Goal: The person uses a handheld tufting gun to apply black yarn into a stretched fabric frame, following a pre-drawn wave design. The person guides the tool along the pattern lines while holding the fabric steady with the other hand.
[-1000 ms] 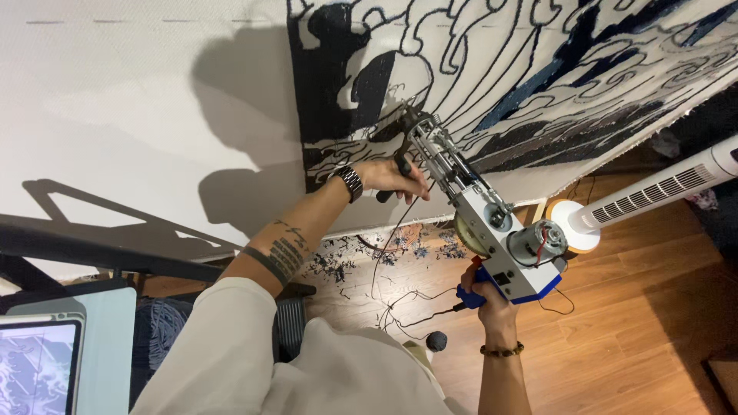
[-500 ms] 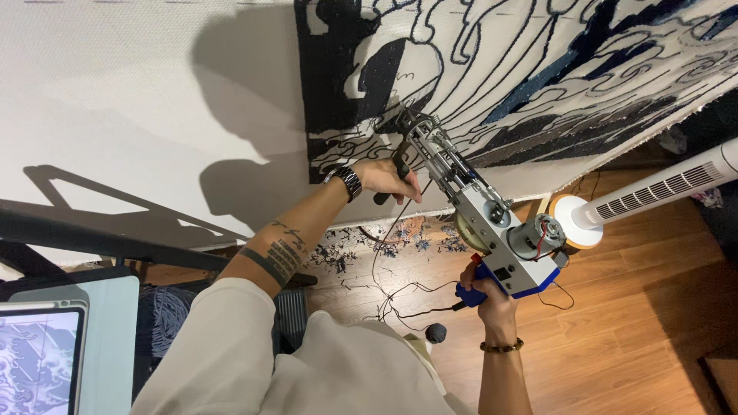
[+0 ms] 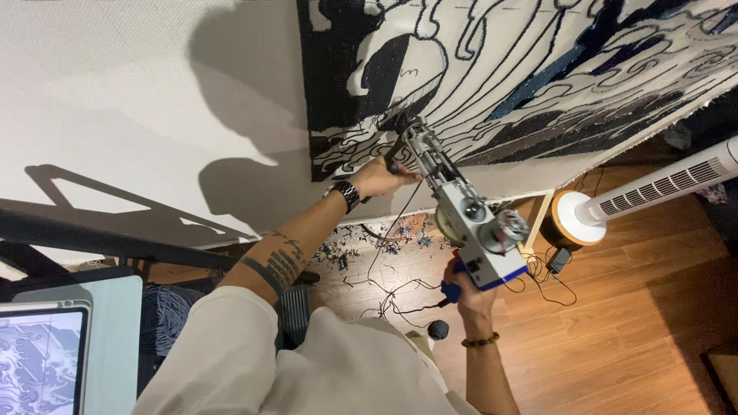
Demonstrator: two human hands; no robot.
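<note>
The right hand (image 3: 470, 296) is clenched round the blue rear handle of the tufting gun (image 3: 461, 211), while the left hand (image 3: 378, 178) grasps its front grip near the needle, which presses into the stretched cloth (image 3: 154, 92) at the dark edge of the wave pattern (image 3: 538, 69); steady, even pressure against the backing looks key

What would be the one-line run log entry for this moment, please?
left hand: grips front handle | right hand: holds tufting gun rear grip | tip: on stretched cloth at dark pattern | floor: tower fan
</note>
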